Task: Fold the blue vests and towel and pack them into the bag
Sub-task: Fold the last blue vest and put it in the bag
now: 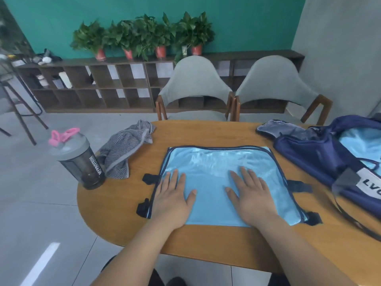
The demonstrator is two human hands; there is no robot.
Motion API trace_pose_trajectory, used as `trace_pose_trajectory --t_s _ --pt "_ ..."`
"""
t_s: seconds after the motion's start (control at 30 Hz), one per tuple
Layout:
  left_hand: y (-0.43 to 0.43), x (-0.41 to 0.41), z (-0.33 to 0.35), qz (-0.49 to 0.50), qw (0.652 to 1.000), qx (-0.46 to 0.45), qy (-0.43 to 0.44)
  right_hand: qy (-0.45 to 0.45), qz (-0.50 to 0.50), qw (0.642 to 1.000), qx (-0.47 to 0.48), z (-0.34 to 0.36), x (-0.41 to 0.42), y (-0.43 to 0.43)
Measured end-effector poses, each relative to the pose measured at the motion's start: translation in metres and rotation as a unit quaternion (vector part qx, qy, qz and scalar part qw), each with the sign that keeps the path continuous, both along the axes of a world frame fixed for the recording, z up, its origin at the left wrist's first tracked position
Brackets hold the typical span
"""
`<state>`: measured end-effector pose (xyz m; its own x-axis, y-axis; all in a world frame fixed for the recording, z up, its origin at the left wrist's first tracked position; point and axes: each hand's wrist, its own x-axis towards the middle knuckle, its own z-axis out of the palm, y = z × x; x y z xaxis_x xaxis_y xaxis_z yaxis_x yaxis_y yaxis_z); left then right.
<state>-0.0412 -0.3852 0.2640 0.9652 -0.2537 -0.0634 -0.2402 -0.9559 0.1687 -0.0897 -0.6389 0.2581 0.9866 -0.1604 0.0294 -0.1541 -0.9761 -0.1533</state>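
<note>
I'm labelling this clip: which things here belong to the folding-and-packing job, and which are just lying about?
Job: blue vest, flat under the left hand and right hand; crumpled grey striped towel; open navy bag with light blue fabric inside.
Lying about: shaker bottle; grey chairs; potted plants; wooden shelf.

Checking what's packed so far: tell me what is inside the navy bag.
The navy bag is open and light blue fabric shows inside, likely a folded vest. Its walls and the frame edge hide anything beneath.
</note>
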Motion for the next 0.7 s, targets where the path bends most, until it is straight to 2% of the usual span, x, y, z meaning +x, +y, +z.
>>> trace_pose_trajectory --t_s 0.17,0.3,0.37,0.5,0.7 --pt "0.006 0.009 0.003 -0.016 1.0 0.005 -0.011 0.018 -0.052 0.998 -0.013 0.009 -0.012 -0.04" --pt "-0.006 0.007 0.01 -0.029 0.999 0.001 -0.021 0.018 -0.073 0.997 -0.026 0.016 -0.015 -0.04" --pt "-0.02 -0.005 0.014 -0.055 0.998 -0.015 -0.022 -0.004 -0.057 0.998 -0.034 0.02 -0.02 -0.02" --pt "-0.043 -0.032 0.007 -0.093 0.996 -0.011 -0.006 -0.014 0.04 0.999 0.017 0.014 -0.041 0.033" --pt "-0.001 -0.018 0.002 -0.045 0.999 0.025 0.013 0.0 0.013 1.0 0.002 0.003 -0.052 -0.002"
